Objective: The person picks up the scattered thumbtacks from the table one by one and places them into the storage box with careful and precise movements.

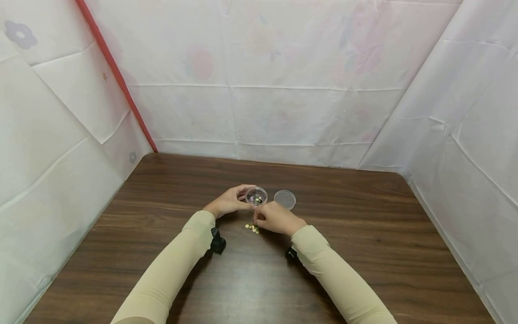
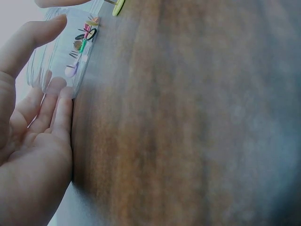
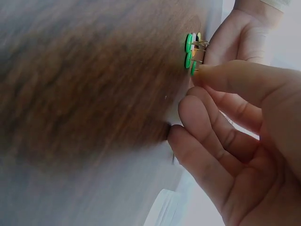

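Note:
My left hand (image 1: 230, 201) holds a clear round dish (image 1: 256, 188) standing on the table, thumb on one side and fingers on the other. Several colourful thumbtacks (image 2: 83, 43) lie inside it, pink, purple, green and black among them. In front of the dish is a loose group of flat-headed thumbtacks (image 1: 252, 228), looking yellowish in the head view. My right hand (image 1: 279, 218) is low over that group's edge, its thumb and a finger pinching a green thumbtack (image 3: 193, 68); the fingertip behind the thumb is partly hidden. Other green tacks (image 3: 188, 43) stand pin-sideways in the tilted right wrist view.
A clear round lid (image 1: 285, 199) lies flat to the right of the dish, just beyond my right hand. The brown wooden table (image 1: 344, 202) extends around both arms. White patterned cloth (image 1: 267, 112) hangs at the back and both sides.

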Demonstrator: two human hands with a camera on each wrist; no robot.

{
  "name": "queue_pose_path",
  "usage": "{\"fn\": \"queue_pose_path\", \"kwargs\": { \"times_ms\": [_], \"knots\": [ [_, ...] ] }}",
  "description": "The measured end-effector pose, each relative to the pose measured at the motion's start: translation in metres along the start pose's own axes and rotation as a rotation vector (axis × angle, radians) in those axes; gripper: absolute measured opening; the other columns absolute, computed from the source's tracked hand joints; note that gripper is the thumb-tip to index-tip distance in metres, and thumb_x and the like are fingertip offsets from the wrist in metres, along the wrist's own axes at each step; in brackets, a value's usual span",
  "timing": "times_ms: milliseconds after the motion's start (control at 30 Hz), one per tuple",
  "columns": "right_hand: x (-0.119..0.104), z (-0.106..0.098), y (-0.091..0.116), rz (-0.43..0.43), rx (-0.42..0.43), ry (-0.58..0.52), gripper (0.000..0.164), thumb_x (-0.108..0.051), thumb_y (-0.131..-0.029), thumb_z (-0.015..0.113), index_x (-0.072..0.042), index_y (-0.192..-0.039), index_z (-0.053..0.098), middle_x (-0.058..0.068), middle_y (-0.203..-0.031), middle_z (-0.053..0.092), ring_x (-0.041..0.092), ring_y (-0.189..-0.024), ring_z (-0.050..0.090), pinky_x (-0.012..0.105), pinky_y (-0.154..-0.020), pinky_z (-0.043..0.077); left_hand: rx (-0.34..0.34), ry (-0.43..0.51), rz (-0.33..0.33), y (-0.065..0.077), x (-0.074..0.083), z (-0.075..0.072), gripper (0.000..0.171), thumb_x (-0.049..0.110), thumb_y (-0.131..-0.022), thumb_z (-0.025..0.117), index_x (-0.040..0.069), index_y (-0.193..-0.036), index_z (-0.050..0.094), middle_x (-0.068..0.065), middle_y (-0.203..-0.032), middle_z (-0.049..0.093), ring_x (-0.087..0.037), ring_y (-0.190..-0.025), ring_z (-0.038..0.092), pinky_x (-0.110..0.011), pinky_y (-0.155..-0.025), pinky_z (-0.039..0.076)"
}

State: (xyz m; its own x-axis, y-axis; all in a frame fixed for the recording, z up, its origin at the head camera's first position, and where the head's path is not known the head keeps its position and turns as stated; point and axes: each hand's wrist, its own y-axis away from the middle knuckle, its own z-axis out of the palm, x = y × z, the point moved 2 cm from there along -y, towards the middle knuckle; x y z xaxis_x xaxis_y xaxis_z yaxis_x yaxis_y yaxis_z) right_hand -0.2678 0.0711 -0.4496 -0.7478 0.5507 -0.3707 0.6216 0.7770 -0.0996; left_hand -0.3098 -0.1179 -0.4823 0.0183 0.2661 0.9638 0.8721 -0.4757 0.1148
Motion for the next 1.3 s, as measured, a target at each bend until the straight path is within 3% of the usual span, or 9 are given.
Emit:
{"fn": "queue_pose_path", "kwargs": {
  "times_ms": [300,600,1033,1300],
  "knots": [
    [0.003,-0.007,0.003,0.064,-0.042,-0.117,0.007,-0.01,-0.101,0.055,-0.009,-0.096,0.059,-0.004,-0.081,0.061,0.007,-0.068,0.054,0.026,-0.063,0.049,0.01,0.021,-0.02,0.0,-0.001,0.0,0.076,0.01,-0.086,0.082,0.016,-0.152,0.044,-0.012,-0.151,0.043,-0.034,-0.144,0.032,-0.045,-0.116,0.035],
    [0.009,-0.013,0.009,0.121,-0.071,-0.158,0.009,-0.013,-0.101,0.051,-0.012,-0.094,0.058,-0.005,-0.076,0.056,0.006,-0.062,0.049,0.025,-0.059,0.045,0.011,0.045,-0.03,0.002,-0.001,0.001,0.077,0.012,-0.085,0.083,0.018,-0.152,0.045,-0.012,-0.15,0.044,-0.035,-0.145,0.03,-0.048,-0.115,0.034],
    [0.018,-0.025,0.006,0.121,0.075,-0.122,0.006,-0.013,-0.1,0.055,-0.012,-0.095,0.059,-0.007,-0.074,0.059,0.005,-0.059,0.049,0.023,-0.056,0.046,0.01,0.046,-0.036,-0.001,-0.001,0.001,0.076,0.008,-0.086,0.08,0.017,-0.152,0.044,-0.013,-0.149,0.044,-0.033,-0.144,0.032,-0.048,-0.115,0.035],
    [0.023,-0.024,0.001,0.205,0.14,-0.139,0.009,-0.017,-0.105,0.054,-0.012,-0.101,0.06,-0.005,-0.078,0.064,0.007,-0.055,0.053,0.024,-0.052,0.048,0.008,0.054,-0.041,-0.001,-0.001,0.002,0.079,0.005,-0.087,0.079,0.014,-0.154,0.04,-0.016,-0.152,0.04,-0.037,-0.146,0.027,-0.051,-0.117,0.031]
  ]
}}
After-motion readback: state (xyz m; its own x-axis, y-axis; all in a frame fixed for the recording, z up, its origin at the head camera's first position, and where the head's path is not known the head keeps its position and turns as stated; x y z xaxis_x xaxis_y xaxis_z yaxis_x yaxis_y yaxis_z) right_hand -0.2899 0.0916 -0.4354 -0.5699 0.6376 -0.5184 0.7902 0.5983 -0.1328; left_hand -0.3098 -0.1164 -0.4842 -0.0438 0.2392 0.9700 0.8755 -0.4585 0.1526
